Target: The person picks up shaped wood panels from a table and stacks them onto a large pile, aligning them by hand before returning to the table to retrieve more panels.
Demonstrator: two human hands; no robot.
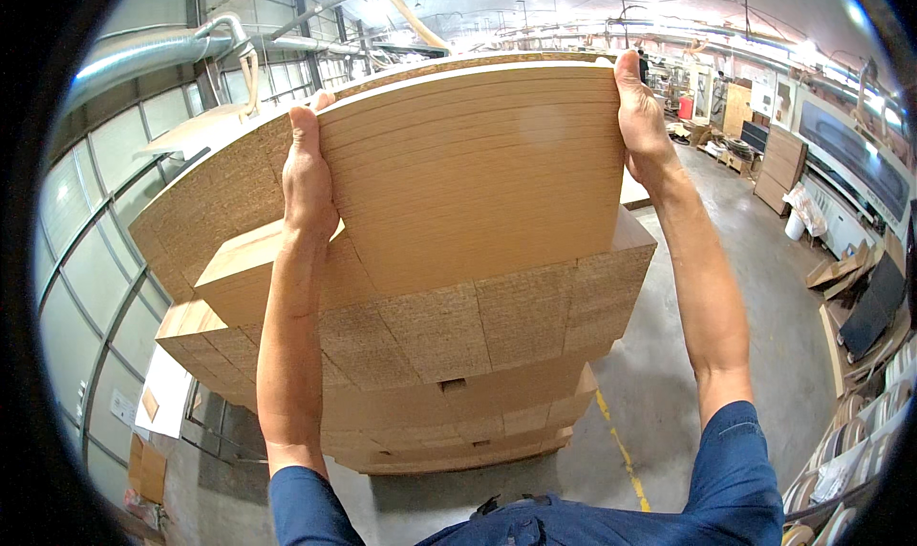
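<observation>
Straight ahead rises a thick stack of thin light-brown boards (478, 164), with a white top face and its many edges showing as layers. My left hand (309, 178) grips the stack's left side, thumb up along the edge. On the right side my right hand (642, 111) grips it near the top corner, thumb upward. The far fingers of both hands are hidden. Beneath the stack is a tall pile of particleboard panels (439, 331) with rough speckled edges. A smaller board block (253, 259) sits beside my left wrist.
Grey floor runs along the right, with a yellow line (619, 446). Beyond it stand a large machine (850, 154), a white bucket (795, 224) and several banding rolls (860, 422). At left are a silver duct (143, 64) and a cardboard box (146, 465).
</observation>
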